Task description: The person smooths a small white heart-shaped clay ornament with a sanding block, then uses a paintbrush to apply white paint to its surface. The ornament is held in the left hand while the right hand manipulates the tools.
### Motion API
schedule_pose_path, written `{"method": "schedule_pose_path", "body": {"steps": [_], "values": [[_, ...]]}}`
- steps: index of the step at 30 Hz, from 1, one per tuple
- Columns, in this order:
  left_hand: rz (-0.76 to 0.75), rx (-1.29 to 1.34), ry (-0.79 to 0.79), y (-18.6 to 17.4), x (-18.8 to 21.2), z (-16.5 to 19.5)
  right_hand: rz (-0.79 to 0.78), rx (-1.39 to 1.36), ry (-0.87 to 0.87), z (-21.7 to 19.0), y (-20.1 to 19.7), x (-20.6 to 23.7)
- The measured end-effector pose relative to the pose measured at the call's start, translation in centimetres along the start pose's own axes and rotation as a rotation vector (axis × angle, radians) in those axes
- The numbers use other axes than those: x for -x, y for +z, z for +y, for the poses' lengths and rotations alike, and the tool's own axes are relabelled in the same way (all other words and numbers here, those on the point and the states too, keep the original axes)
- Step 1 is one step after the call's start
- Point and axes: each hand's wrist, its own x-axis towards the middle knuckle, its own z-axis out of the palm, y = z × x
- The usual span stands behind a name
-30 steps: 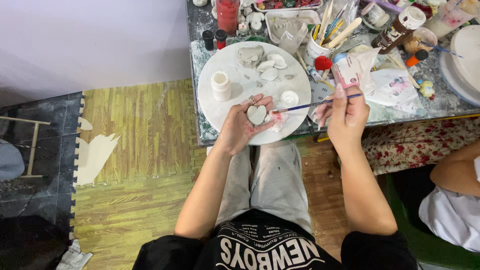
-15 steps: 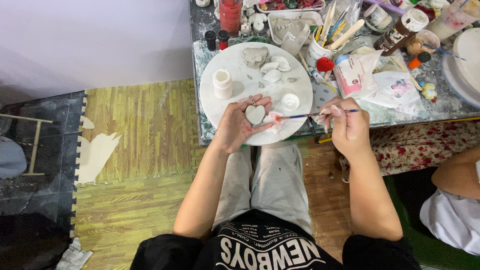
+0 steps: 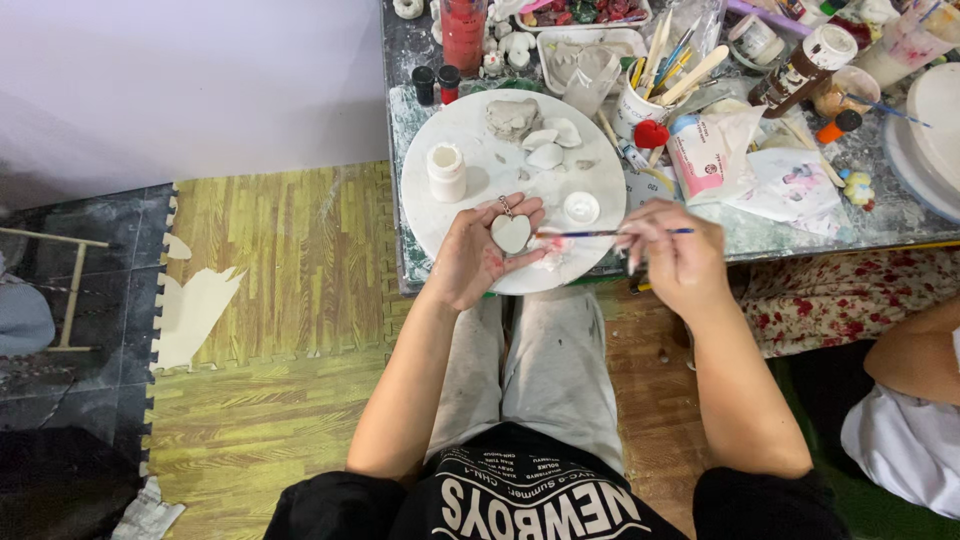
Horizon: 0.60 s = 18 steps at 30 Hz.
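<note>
A cluttered grey worktable [image 3: 860, 215] fills the upper right, and at its near edge lies a round white board [image 3: 480, 150] carrying grey clay scraps [image 3: 530, 125], a small white bottle [image 3: 446, 171] and a little white dish [image 3: 581, 208]. Beyond the board stand a white cup of brushes [image 3: 640, 100] and a red jar [image 3: 463, 30]; a pink-and-white pouch [image 3: 697, 160] lies to the right. The left hand [image 3: 480, 255] is cupped palm-up over the board's near rim, its fingers curled around a small white heart-shaped piece [image 3: 511, 233] with a little metal loop at its top. The heart lies flat in the palm, lobes toward the table, tip toward the person. The right hand [image 3: 675, 255] pinches the handle of a thin paintbrush [image 3: 600, 233] between thumb and fingertips. The brush lies almost level, its long axis running left to right, its reddish tip pointing left and meeting the heart's right edge.
</note>
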Motion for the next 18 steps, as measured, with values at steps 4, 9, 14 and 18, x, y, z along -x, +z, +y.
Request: {"method": "schedule_pose_path", "body": {"steps": [4, 9, 14, 18], "values": [[-0.013, -0.02, 0.011, 0.0, 0.0, 0.1, -0.012, 0.107, 0.171, -0.5, 0.5, -0.3], [0.005, 0.033, -0.006, 0.1, 0.0, 0.0, 0.271, -0.164, 0.352, -0.1, 2.1, -1.5], [-0.012, 0.051, 0.006, -0.2, -0.1, -0.1, 0.316, -0.115, 0.366, 0.5, 1.9, -2.4], [-0.028, 0.043, 0.01, -0.3, -0.2, -0.2, 0.246, -0.017, 0.301, 0.9, 1.9, -2.4]]}}
